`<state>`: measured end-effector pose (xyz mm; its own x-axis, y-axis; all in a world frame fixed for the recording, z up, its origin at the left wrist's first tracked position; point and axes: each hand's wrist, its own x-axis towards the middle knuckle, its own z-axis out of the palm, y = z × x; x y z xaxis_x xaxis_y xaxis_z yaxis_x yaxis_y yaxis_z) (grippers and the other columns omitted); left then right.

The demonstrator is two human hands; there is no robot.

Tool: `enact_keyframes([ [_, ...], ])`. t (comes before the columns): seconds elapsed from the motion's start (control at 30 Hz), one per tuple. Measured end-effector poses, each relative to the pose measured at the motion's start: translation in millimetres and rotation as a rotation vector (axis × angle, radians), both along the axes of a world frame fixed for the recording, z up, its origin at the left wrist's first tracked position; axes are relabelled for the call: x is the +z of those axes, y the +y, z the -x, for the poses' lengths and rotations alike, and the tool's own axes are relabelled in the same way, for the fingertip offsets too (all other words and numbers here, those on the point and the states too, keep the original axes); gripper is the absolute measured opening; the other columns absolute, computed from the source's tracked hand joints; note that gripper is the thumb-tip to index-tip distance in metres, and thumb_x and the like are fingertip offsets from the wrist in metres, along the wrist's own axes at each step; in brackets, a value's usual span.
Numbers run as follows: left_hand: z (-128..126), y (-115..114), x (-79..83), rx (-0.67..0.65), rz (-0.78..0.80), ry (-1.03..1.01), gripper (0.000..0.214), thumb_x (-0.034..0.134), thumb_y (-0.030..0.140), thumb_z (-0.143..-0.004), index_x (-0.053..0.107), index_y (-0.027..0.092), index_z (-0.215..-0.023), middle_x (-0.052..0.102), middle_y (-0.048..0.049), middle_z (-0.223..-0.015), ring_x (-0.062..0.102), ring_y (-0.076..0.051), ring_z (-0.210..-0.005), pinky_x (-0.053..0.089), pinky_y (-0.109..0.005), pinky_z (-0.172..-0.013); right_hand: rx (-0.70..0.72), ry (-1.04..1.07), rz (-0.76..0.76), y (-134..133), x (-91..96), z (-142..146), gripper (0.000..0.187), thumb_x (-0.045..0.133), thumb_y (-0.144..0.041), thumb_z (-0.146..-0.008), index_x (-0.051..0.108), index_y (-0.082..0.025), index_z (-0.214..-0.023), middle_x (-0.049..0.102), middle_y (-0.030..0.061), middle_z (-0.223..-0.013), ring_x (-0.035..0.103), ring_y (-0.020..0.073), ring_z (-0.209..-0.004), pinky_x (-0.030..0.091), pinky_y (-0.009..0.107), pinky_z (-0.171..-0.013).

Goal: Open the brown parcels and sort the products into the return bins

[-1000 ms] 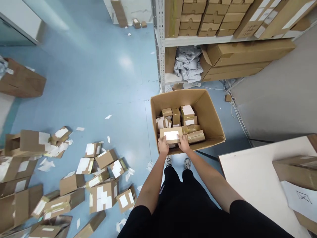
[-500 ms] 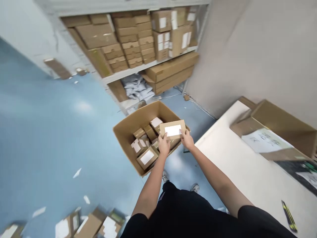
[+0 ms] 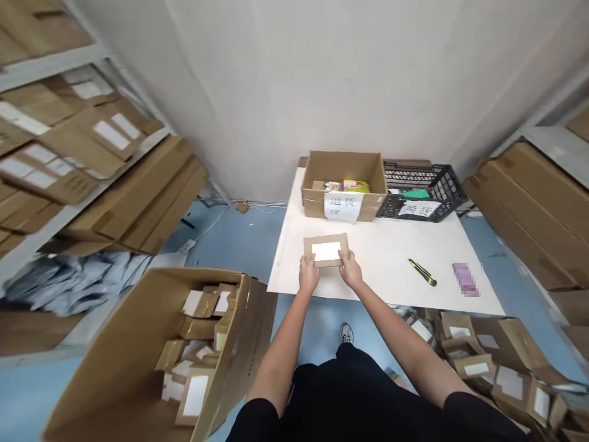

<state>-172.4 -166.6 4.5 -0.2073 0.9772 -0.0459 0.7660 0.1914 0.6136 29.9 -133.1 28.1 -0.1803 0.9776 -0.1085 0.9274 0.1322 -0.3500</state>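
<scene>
A small flat cardboard box (image 3: 326, 238) with a white label is held level over the front of the white table (image 3: 294, 270). My left hand (image 3: 308, 274) grips its near left corner, thumb on top. At the near right corner, my right hand (image 3: 350, 269) holds it the same way. The fingers underneath are hidden. To the right on the tabletop lies a yellow and black box cutter (image 3: 422, 272), apart from both hands.
At the table's back stand an open carton (image 3: 313, 204) with a handwritten sign and a black plastic crate (image 3: 444, 190). A large carton (image 3: 105, 331) of small boxes is at left, with laden shelves (image 3: 78, 209) beyond. Boxes (image 3: 478, 368) pile up at lower right.
My view has swung right, from the large carton to the table. Both hands still hold the small box, now over the tabletop instead of over the large carton.
</scene>
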Motion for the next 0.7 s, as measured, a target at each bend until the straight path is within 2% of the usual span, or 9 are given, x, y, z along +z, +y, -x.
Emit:
enact_keyframes([
  [0.1, -43, 23, -21.4, -0.112, 0.115, -0.029, 0.073, 0.071, 0.018, -0.085, 0.053, 0.025, -0.156, 0.045, -0.0165, -0.163, 0.052, -0.033, -0.146, 0.048, -0.047, -0.117, -0.083, -0.015, 0.105, 5, -25.3, -51, 0.073, 0.057, -0.017, -0.095, 0.038, -0.030, -0.165, 0.039, 0.0166, -0.159, 0.068, 0.0267, -0.112, 0.057, 0.036, -0.091],
  [0.2, -65, 29, -43.1, -0.155, 0.294, -0.058, 0.084, 0.076, 0.018, -0.079, 0.049, 0.022, -0.158, 0.051, -0.0178, -0.159, 0.054, -0.032, -0.145, 0.046, -0.044, -0.119, -0.081, -0.033, 0.309, 2, -54.8, -85, 0.083, 0.060, -0.013, -0.092, 0.032, -0.030, -0.168, 0.049, 0.0156, -0.148, 0.067, 0.0263, -0.115, 0.054, 0.033, -0.092],
  [0.27, -71, 26, -55.6, -0.148, 0.342, -0.095, 0.092, 0.077, 0.017, -0.077, 0.042, 0.020, -0.162, 0.052, -0.0186, -0.158, 0.055, -0.032, -0.143, 0.046, -0.043, -0.118, -0.049, -0.010, 0.358, 0, -71.5, -96, 0.088, 0.062, -0.013, -0.092, 0.026, -0.032, -0.170, 0.051, 0.0152, -0.148, 0.063, 0.0281, -0.124, 0.053, 0.034, -0.096],
  [0.37, -74, 25, -65.7, -0.137, 0.298, -0.162, 0.091, 0.070, 0.013, -0.080, 0.038, 0.018, -0.165, 0.053, -0.0176, -0.156, 0.054, -0.029, -0.144, 0.045, -0.041, -0.119, -0.068, 0.052, 0.321, 3, -83.6, -98, 0.081, 0.062, -0.018, -0.096, 0.030, -0.030, -0.170, 0.049, 0.0159, -0.151, 0.061, 0.0291, -0.129, 0.051, 0.035, -0.102],
  [0.47, -73, 40, -61.2, -0.097, 0.246, -0.155, 0.087, 0.065, 0.010, -0.081, 0.041, 0.017, -0.164, 0.057, -0.0168, -0.153, 0.053, -0.028, -0.145, 0.044, -0.041, -0.121, -0.140, 0.110, 0.308, 15, -78.8, -94, 0.067, 0.060, -0.026, -0.101, 0.040, -0.026, -0.165, 0.056, 0.0155, -0.143, 0.066, 0.0273, -0.121, 0.052, 0.033, -0.102],
  [0.57, -71, 77, -45.5, -0.072, 0.109, -0.132, 0.087, 0.062, 0.013, -0.083, 0.037, 0.020, -0.166, 0.059, -0.0142, -0.152, 0.052, -0.028, -0.145, 0.043, -0.043, -0.123, -0.216, 0.170, 0.241, 28, -64.1, -93, 0.055, 0.054, -0.040, -0.106, 0.051, -0.023, -0.158, 0.065, 0.0140, -0.136, 0.068, 0.0265, -0.121, 0.052, 0.032, -0.102],
  [0.63, -72, 107, -33.9, -0.141, 0.038, -0.159, 0.085, 0.060, 0.015, -0.087, 0.034, 0.022, -0.168, 0.057, -0.0117, -0.156, 0.051, -0.027, -0.147, 0.041, -0.044, -0.125, -0.278, 0.174, 0.226, 34, -54.0, -94, 0.051, 0.047, -0.049, -0.109, 0.057, -0.021, -0.151, 0.071, 0.0131, -0.128, 0.069, 0.0267, -0.119, 0.053, 0.033, -0.098],
  [0.7, -76, 131, -25.3, -0.265, 0.067, -0.160, 0.083, 0.060, 0.016, -0.087, 0.037, 0.023, -0.167, 0.055, -0.0103, -0.160, 0.047, -0.028, -0.150, 0.039, -0.046, -0.126, -0.350, 0.122, 0.293, 39, -46.5, -95, 0.050, 0.042, -0.053, -0.110, 0.063, -0.020, -0.142, 0.076, 0.0131, -0.119, 0.072, 0.0278, -0.113, 0.054, 0.034, -0.091],
])
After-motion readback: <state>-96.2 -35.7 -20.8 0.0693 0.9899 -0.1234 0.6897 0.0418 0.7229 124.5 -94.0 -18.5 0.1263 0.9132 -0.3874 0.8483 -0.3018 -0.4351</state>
